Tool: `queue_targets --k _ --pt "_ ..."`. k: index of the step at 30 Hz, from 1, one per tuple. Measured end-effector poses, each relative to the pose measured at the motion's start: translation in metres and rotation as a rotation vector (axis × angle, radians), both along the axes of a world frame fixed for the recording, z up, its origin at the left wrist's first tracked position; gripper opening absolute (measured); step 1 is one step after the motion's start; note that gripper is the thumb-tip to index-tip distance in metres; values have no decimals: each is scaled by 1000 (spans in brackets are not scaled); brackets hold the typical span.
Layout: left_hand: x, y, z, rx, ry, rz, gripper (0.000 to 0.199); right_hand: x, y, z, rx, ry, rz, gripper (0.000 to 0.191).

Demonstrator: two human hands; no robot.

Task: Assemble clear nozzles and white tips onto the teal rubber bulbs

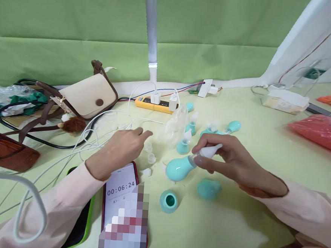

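Note:
My right hand (225,156) pinches the white nozzle of a teal squeeze bulb (179,169), which is tilted with its round end to the left. My left hand (128,146) is raised over the table, its index finger stretched out and its other fingers partly hidden; nothing shows in it. Small clear plastic caps (151,158) lie just right of it, with a small white piece (146,172) below them. Nearer me, a teal bulb (168,201) shows its open mouth, beside a teal piece (209,189). Behind stands a bulb with a white tip (183,145).
More teal bulbs (233,126) lie behind my right hand, near a crumpled clear bag (175,128). A phone (119,192) showing a timer lies under my left forearm. White cables (96,142), a yellow power strip (155,103), a handbag (88,94) and a red package (319,133) surround the area.

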State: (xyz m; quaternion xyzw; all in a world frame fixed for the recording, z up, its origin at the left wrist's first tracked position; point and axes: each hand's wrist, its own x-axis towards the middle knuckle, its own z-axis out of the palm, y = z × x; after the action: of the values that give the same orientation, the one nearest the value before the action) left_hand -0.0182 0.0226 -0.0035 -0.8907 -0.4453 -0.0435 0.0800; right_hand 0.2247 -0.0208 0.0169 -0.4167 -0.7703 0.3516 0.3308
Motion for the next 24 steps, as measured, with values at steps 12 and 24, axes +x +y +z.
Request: queue_targets --k 12,24 --pt "41 -77 25 -181 -182 -317 27 -13 -34 -20 334 162 297 24" --pt "41 -71 30 -197 -302 -467 19 -13 -33 -6 -234 454 388 25"
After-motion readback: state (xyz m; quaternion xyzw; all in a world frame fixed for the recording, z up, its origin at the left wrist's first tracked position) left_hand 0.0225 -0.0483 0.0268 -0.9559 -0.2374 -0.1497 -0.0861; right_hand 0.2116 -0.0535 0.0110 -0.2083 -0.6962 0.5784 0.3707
